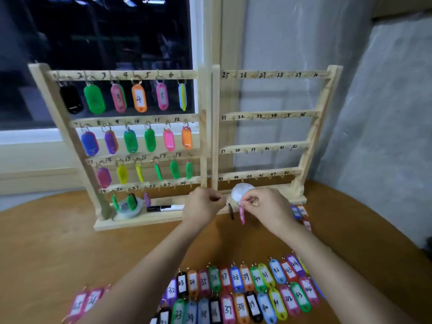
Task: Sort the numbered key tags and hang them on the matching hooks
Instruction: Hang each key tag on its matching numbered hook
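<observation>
The pink key tag (242, 215) hangs from the right hand's (268, 206) pinching fingers near the table's (58, 249) far edge, before the rack (205, 136), while the left hand's (201, 205) fingers curl near a black tag (231, 211), hold unclear; hanging seems underway, needing its ring threaded onto the matching hook.

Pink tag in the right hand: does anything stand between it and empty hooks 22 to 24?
Yes. The left hand and a black tag beside it lie between the pink tag and those hooks.
</observation>
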Tool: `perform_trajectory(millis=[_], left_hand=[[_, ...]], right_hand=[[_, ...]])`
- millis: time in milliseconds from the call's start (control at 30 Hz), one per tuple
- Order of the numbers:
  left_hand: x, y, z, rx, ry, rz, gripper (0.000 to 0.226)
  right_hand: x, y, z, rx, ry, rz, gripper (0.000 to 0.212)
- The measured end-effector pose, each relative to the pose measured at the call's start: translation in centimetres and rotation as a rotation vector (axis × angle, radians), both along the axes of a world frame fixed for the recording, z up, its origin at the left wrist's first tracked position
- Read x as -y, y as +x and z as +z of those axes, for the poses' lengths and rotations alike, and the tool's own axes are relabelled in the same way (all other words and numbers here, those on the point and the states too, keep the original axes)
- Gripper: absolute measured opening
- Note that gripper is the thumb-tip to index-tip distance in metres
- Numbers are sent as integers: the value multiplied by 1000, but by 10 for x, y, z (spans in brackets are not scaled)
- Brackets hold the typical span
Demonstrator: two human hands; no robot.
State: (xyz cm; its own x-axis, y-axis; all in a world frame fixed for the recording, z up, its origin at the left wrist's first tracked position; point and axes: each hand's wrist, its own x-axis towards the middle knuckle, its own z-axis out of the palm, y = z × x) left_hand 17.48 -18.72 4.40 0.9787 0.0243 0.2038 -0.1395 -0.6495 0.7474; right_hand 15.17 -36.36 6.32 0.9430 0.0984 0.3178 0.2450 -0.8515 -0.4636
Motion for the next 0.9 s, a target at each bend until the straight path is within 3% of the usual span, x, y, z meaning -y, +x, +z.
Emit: perform_trajectory(millis=[200,400,667,900], left_hand=[[-72,-15,7,45,-14,112,11],[-124,-11,6,34,-149,239,6],[-138,5,3,64,-299,291,11],[-143,13,-6,89,-228,332,12]], right_hand=[[-66,6,4,40,-1,133,12],[-124,19,5,72,36,220,14],[-159,36,4,133,-29,212,20],[-178,46,8,146,-32,205,20]])
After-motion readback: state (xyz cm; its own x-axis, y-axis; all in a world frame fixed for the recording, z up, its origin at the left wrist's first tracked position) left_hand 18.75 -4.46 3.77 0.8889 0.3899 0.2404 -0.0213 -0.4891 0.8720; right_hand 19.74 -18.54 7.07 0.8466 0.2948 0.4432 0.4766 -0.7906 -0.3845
